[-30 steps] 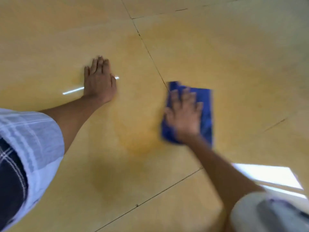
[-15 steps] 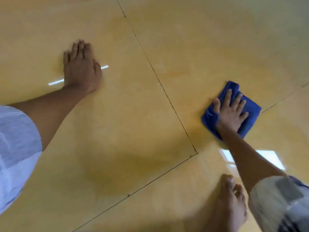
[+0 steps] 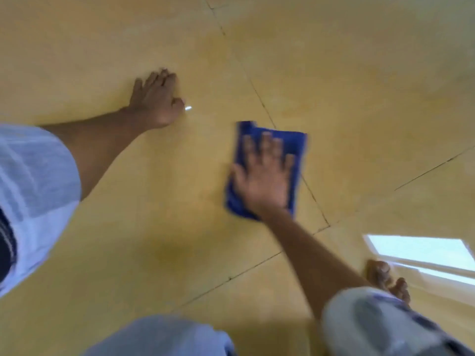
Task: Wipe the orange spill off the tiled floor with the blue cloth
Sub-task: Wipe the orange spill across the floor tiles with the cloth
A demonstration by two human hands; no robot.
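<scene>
The left hand (image 3: 154,104) is lying flat on the tiled floor (image 3: 359,73), fingers straight, holding nothing. The right hand (image 3: 264,181) is pressing spread fingers onto the blue cloth (image 3: 295,145), beside a tile seam. No writing is showing.

The cloth (image 3: 295,147) is deep blue. Around it the tiled floor (image 3: 359,86) is yellowish tan with thin dark grout lines; left and nearer, a darker orange patch (image 3: 172,253). Sleeves (image 3: 36,191) pale bluish-white.

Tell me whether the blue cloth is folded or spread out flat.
Folded, it seems: the cloth is a compact rectangle barely larger than the right hand pressing it to the floor. Blur hides any layers.
</scene>
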